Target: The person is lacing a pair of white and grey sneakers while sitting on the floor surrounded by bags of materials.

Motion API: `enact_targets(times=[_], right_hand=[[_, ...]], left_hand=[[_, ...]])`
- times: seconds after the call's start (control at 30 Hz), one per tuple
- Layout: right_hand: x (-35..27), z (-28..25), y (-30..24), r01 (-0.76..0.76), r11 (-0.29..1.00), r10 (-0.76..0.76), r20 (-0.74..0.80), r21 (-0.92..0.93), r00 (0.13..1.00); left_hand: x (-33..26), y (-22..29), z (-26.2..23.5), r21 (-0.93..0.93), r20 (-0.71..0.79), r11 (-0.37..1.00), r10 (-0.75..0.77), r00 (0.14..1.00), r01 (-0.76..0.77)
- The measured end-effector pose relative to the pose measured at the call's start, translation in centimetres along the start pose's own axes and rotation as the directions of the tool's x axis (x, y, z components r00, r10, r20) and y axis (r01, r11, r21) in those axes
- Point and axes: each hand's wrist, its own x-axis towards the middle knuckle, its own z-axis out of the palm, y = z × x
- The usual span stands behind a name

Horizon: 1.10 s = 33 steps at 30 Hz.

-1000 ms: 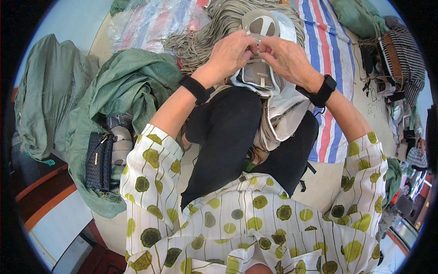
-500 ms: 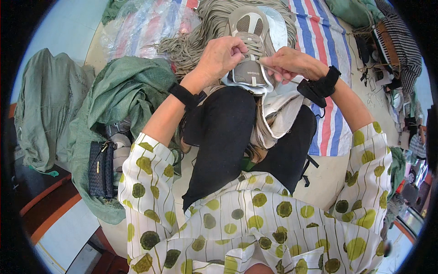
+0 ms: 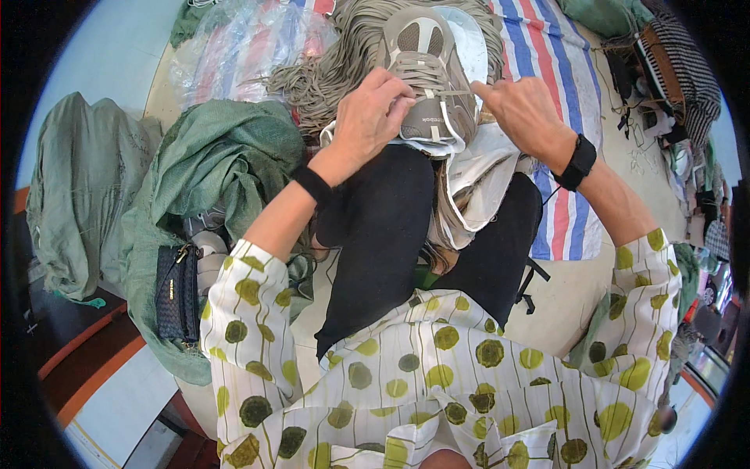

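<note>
Seated, I hold a taupe mesh sneaker [image 3: 426,82] on my knee, toe pointing away from me, its woven upper broken by two oval perforated panels near the toe and a pale, smooth sole rim showing around the edge. My left hand [image 3: 373,117] is closed against the near left side of the shoe, fingers curled over its laced throat; my right hand [image 3: 525,111] sits just to the shoe's right, thumb and forefinger pinched shut on a thin flat lace [image 3: 453,93] that runs taut from the eyelets to my fingertips. Each wrist carries a black band. Directly beyond my hands lies a heap of matching grey-beige laces [image 3: 336,66], stringy and tangled, and beyond my right hand a woven plastic sheet [image 3: 558,47] striped in blue, red and white. Below the shoe, a cream, limp fabric bag [image 3: 484,176] drapes across my black trousers. To the left of my left forearm a coarse green woven sack [image 3: 223,164] is crumpled in folds, with a dark quilted purse [image 3: 176,291] with a gold zip pull lying at its lower edge. My sleeves are white with olive dots.
</note>
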Motion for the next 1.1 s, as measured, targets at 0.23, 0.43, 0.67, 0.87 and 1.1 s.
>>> enact_targets(times=[0.23,0.43,0.67,0.87,1.1], right_hand=[[-1.1,0.7,0.0,-0.059,0.831,0.114,-0.065,0.553,0.991],[-0.4,0.2,-0.3,-0.286,0.454,0.158,0.24,0.844,0.958],[-1.1,-0.1,-1.6,0.154,0.972,-0.172,0.092,0.176,0.981],[0.1,1.6,-0.9,-0.171,0.624,0.029,0.197,0.763,0.98],[2.4,0.2,-1.4,-0.667,-0.013,-0.036,0.666,0.745,0.745]], left_hand=[[0.5,1.0,0.4,0.329,0.038,0.942,0.056,0.998,-0.066],[0.9,1.4,-0.1,0.596,0.23,0.762,0.139,0.963,-0.253],[0.9,-0.2,-2.3,0.514,0.199,0.829,0.134,0.971,-0.22],[-0.5,0.5,-1.4,0.167,-0.039,0.985,-0.029,0.999,0.035],[-0.6,0.0,-0.5,0.244,-0.063,0.969,0.044,0.997,-0.027]])
